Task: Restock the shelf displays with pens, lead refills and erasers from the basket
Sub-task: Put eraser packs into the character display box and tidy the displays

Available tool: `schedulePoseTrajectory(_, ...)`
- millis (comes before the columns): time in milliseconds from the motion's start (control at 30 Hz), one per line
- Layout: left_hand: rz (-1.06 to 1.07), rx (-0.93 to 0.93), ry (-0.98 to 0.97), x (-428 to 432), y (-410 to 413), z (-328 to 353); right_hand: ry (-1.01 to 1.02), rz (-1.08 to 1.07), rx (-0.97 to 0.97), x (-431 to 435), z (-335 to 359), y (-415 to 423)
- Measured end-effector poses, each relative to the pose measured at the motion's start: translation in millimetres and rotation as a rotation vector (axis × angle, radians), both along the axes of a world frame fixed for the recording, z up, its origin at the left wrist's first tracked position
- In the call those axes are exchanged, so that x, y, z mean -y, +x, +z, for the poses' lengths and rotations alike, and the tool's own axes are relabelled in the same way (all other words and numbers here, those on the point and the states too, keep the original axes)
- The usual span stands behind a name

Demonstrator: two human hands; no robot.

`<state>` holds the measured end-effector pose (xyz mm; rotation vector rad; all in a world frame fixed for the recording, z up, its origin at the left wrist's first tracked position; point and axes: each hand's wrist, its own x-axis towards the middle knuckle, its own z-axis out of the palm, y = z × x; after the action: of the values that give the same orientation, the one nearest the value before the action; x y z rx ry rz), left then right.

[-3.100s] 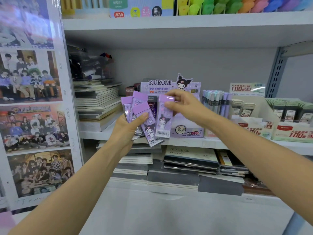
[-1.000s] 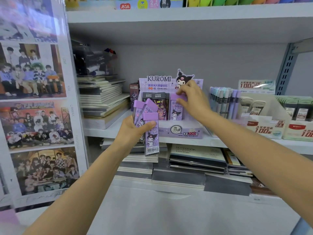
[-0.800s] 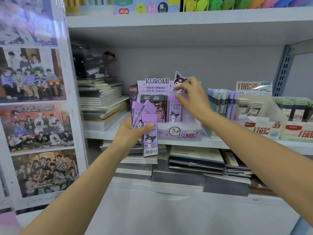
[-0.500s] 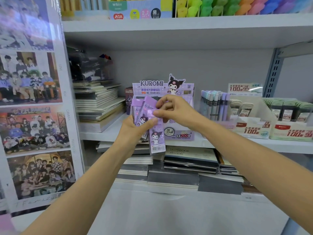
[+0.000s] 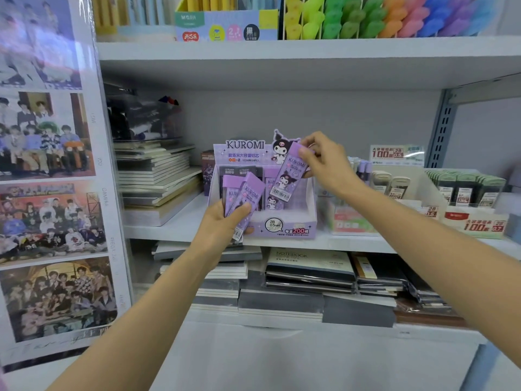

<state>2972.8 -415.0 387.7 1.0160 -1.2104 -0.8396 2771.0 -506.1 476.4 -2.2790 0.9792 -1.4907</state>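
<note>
A purple Kuromi display box (image 5: pixel 284 227) stands on the middle shelf with a few lead refill cases upright inside it. My left hand (image 5: pixel 222 224) grips a fan of purple lead refill cases (image 5: pixel 245 198) just in front of the box's left side. My right hand (image 5: pixel 324 162) pinches the top of one purple refill case (image 5: pixel 289 176), tilted, above the box's right half. The basket is out of sight.
Stacks of notebooks (image 5: pixel 158 179) lie left of the box and on the shelf below. To the right stand pens (image 5: pixel 363 170) and white trays of other refills (image 5: pixel 462 190). A photo poster panel (image 5: pixel 50 179) covers the left. Coloured items line the top shelf.
My right hand put one case into the box, came back to the fan in my left hand, took another case and lifted it up and right over the box.
</note>
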Motion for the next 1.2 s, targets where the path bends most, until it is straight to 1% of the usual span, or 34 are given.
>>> schedulePoseTrajectory(67,0.018,0.009,-0.009,-0.7,0.8,-1.0,0.015,0.01,-0.008,1.2,-12.6,4.3)
schedulePoseTrajectory(200,-0.001,0.007,-0.024,-1.4,2.0,-0.7,-0.019,0.011,-0.116,4.1,-26.1,13.3)
schedulePoseTrajectory(367,-0.036,0.038,-0.042,-1.1,1.9,-3.9,-0.019,-0.039,-0.287,12.8,-13.7,7.4)
schedulePoseTrajectory(467,-0.037,0.029,-0.049,0.2,2.5,-3.0,-0.069,-0.105,-0.381,13.6,-7.7,14.8)
schedulePoseTrajectory(600,-0.029,0.016,-0.047,0.7,3.0,-3.4,-0.124,-0.087,-0.531,9.1,-3.5,39.3)
schedulePoseTrajectory(667,-0.044,0.006,-0.05,0.1,3.9,-4.0,-0.13,-0.091,-0.495,8.5,-3.7,39.2)
schedulePoseTrajectory(767,-0.065,0.005,-0.048,0.5,6.0,-4.6,-0.137,-0.122,-0.32,8.1,-12.1,27.7)
schedulePoseTrajectory(833,-0.062,-0.011,-0.037,1.7,7.2,-4.3,-0.188,-0.12,-0.249,6.1,-20.0,25.6)
schedulePoseTrajectory(933,-0.054,-0.045,-0.016,2.3,7.8,-4.1,-0.236,-0.156,-0.265,6.0,-26.3,31.0)
schedulePoseTrajectory(1033,-0.057,-0.056,-0.019,1.0,8.4,-1.9,-0.2,-0.209,-0.29,6.3,-21.6,32.2)
schedulePoseTrajectory(1100,-0.064,-0.058,-0.025,-0.1,9.2,1.2,-0.156,-0.16,-0.185,1.1,-14.1,29.8)
schedulePoseTrajectory(1167,-0.072,-0.052,-0.031,-2.2,8.6,4.9,-0.073,-0.025,-0.025,-11.3,-8.6,29.2)
schedulePoseTrajectory(1200,-0.078,-0.045,-0.037,-3.3,7.0,6.7,0.008,0.066,0.032,-19.1,-7.4,30.0)
